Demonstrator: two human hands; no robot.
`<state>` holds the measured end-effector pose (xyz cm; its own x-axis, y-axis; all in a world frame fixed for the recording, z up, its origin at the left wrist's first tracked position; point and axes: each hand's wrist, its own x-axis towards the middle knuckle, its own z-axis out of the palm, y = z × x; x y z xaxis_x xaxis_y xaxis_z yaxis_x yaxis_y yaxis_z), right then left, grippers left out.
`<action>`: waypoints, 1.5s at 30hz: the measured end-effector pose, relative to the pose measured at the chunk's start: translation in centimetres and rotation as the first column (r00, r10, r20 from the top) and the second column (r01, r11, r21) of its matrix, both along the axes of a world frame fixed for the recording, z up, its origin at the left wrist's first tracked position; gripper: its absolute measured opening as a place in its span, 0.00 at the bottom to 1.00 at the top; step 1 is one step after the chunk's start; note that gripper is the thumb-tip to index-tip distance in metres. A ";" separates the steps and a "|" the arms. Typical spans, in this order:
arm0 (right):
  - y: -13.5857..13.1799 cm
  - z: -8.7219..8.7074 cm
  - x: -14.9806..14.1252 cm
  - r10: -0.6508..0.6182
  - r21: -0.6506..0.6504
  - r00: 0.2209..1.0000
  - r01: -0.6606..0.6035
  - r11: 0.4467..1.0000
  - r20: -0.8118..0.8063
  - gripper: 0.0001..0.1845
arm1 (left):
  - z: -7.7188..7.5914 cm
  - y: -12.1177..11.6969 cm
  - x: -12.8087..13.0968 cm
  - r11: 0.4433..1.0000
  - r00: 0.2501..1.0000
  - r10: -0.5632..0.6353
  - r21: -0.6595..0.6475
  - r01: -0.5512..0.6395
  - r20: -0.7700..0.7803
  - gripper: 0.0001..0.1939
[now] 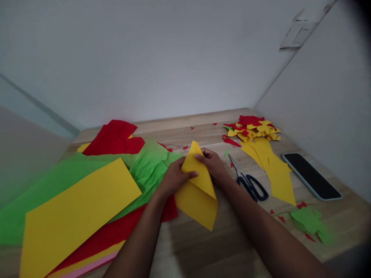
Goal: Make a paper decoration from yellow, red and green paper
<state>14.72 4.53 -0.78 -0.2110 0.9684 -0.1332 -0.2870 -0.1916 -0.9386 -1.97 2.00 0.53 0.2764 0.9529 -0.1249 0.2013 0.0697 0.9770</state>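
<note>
Both hands hold a piece of yellow paper [197,197] above the middle of the table. One part of the sheet is folded over the rest, making a pointed top. My left hand [178,173] pinches its left side, thumb lying on the front face. My right hand [211,164] grips the upper right edge, thumb in front and fingers partly hidden behind the paper. Dark-handled scissors [249,179] lie on the table just right of my right hand, blades pointing away.
Left lie a large yellow sheet [81,216], green crepe paper [150,166] and red paper [111,139]. Right are yellow strips [272,166], a pile of cut yellow and red pieces [255,127], a phone [311,175] and green scraps [310,220]. A wall [174,58] stands behind the wooden table [214,251].
</note>
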 end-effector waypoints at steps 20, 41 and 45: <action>-0.1 0.0 -0.6 -0.071 0.135 0.990 0.054 0.989 0.121 0.15 | -1.2 0.2 -0.4 0.999 0.991 -0.043 -0.004 0.044 0.130 0.25; -0.2 2.0 2.0 0.006 0.046 0.998 -0.008 0.999 0.059 0.38 | -0.5 0.4 0.1 0.969 0.936 0.199 -0.201 -0.144 0.289 0.23; -2.6 3.4 3.5 0.055 0.051 0.998 -0.057 0.997 0.043 0.38 | 0.0 0.4 0.6 0.934 0.873 0.356 -0.110 -0.339 0.334 0.23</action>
